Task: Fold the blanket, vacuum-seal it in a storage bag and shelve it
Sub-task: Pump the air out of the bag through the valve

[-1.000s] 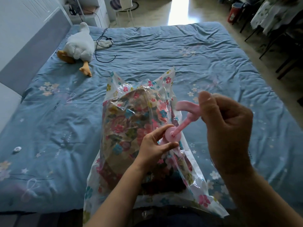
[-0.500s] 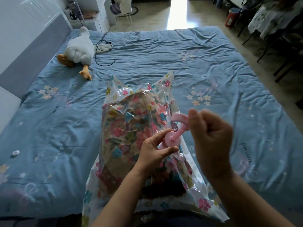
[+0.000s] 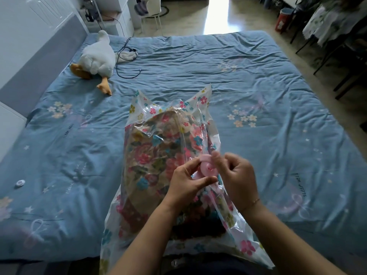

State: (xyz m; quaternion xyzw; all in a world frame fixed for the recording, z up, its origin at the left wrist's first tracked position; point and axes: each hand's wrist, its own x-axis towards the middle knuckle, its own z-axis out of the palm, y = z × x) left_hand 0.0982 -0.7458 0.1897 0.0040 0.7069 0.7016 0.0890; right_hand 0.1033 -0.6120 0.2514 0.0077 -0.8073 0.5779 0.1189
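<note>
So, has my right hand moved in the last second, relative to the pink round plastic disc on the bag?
Yes. The right hand, gripping the pink plastic handle, has come down and leftward to the pink round plastic disc the left hand holds.

We are seeing soft daylight coming in from the far end of the room and glaring white on the floor (image 3: pixel 215 18). The bed (image 3: pixel 248 80) is lying evenly lit, darkening at its near edge. The right hand (image 3: pixel 237 176) is smearing, probably from motion blur. Straight lines are bowing at the frame's edges.
</note>
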